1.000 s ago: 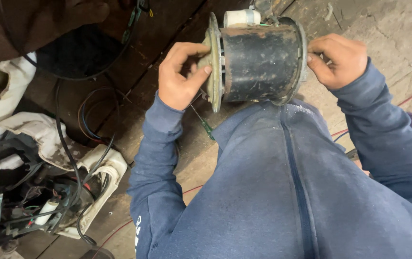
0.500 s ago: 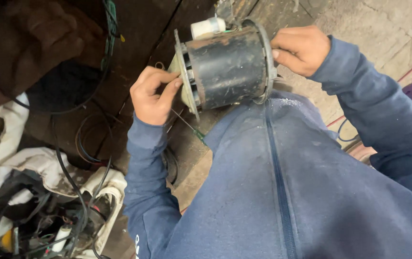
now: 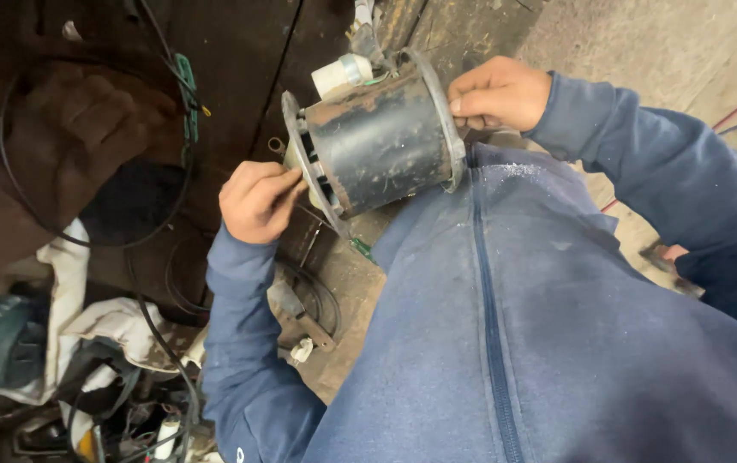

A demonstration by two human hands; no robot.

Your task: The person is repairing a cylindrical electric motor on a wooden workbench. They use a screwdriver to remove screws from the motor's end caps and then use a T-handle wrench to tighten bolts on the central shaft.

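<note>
I hold a dusty black cylindrical electric motor with grey metal end plates, lying sideways in front of my chest. My left hand grips the left end plate, fingers curled over its rim. At the other end, my right hand pinches the right end plate's rim. A white cylindrical part with thin wires sits on top of the motor. Both arms wear blue sleeves.
A dark wooden surface lies beyond the motor, with a brown cloth and black cables at left. White rags and a heap of wires and small parts fill the lower left. Bare concrete floor shows at upper right.
The motor and both hands have shifted left and slightly down in view and the motor has tilted. Both hands have kept their hold on its ends.
</note>
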